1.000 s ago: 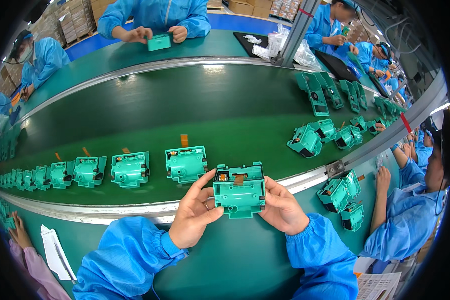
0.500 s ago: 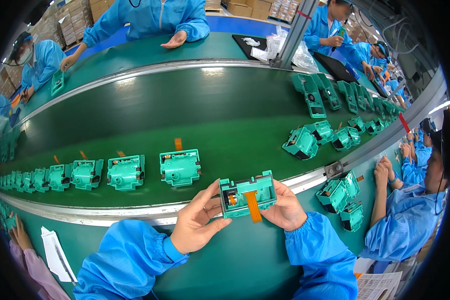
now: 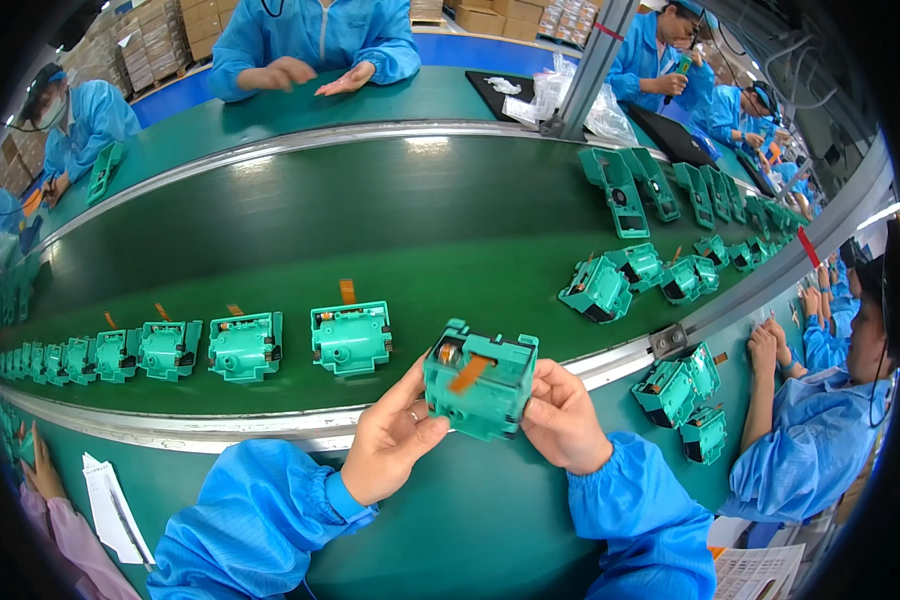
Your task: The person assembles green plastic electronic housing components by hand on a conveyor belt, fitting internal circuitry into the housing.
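Observation:
Between my two hands I hold a teal plastic housing (image 3: 485, 395), tilted, above the near edge of the belt. An orange flat ribbon cable (image 3: 470, 373) lies across its upper face, and a copper-coloured round part shows in an opening beside it. My left hand (image 3: 390, 435) grips the housing's left side, thumb at the lower corner; a ring is on one finger. My right hand (image 3: 568, 415) closes on its right side. Nearest on the belt is a similar teal housing (image 3: 352, 338), its ribbon cable standing up.
A green conveyor belt (image 3: 270, 200) with a metal rail carries a row of similar housings on the left. More housings (image 3: 598, 288) and open teal covers (image 3: 615, 190) stand at the right. Housings (image 3: 675, 385) rest on the bench by a co-worker (image 3: 820, 430). Papers (image 3: 115, 510) lie at left.
The housing in my hands has been turned so its broad face shows more. Belt items at left shifted slightly leftward. A co-worker across the belt has let go of a teal part and drawn their hands together.

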### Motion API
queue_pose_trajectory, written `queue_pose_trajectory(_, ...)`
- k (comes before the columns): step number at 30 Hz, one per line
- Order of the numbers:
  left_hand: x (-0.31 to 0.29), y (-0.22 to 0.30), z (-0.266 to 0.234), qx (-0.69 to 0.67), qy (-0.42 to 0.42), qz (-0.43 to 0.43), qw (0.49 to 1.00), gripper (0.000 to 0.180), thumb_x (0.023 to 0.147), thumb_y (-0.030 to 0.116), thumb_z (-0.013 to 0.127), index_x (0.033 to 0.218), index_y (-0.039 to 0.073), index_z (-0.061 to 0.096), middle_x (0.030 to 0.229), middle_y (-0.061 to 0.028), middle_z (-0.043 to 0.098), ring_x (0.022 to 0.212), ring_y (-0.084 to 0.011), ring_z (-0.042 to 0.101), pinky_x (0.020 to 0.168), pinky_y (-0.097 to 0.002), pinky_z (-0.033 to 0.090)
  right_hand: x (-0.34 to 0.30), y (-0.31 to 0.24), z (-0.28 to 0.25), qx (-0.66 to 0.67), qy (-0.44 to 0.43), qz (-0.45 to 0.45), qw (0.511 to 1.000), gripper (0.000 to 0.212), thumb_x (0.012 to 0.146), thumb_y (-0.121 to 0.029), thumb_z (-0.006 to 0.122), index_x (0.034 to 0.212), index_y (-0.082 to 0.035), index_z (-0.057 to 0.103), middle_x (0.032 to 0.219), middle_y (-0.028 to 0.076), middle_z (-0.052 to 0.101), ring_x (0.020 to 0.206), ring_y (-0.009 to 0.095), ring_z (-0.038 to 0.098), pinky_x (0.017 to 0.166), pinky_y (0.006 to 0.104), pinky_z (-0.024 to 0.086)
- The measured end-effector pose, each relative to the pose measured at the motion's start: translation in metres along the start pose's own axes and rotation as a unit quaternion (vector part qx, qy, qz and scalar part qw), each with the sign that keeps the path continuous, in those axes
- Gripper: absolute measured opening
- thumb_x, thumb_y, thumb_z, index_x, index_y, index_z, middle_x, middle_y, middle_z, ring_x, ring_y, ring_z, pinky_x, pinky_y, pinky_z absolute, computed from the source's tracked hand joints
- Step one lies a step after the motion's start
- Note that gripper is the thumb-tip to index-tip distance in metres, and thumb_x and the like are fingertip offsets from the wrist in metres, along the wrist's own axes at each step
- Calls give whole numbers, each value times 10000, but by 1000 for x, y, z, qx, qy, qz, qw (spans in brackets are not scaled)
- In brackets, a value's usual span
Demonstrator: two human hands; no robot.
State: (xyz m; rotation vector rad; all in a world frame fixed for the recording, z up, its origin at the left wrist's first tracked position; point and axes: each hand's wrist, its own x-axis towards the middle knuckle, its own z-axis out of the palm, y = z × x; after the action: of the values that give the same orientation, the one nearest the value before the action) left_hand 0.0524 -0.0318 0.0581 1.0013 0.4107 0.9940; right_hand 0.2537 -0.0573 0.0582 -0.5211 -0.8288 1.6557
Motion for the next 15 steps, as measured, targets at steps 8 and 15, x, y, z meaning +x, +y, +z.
queue_pose_trajectory(8, -4, 7, -3, -241, -8, -164, 957, 577, 827, 111, 528, 1312, -10, 240, 1196, -151, 449, 1069, -275, 487, 927, -380, 393, -12, 2, 43, -500, 13, -219, 838, 402, 732, 5, 643, 1099, 33, 480, 964, 140, 590, 842, 199, 586, 738, 287, 464)
queue_pose_trajectory(15, -2, 5, -10, -377, -64, -212, 899, 714, 771, 498, 443, 1265, -7, 339, 1195, -214, 458, 1033, -386, 496, 924, -472, 376, -11, -2, 41, -585, 49, -255, 769, 608, 643, -147, 746, 1149, 26, 459, 1184, 207, 427, 1028, 299, 474, 835, 351, 408)
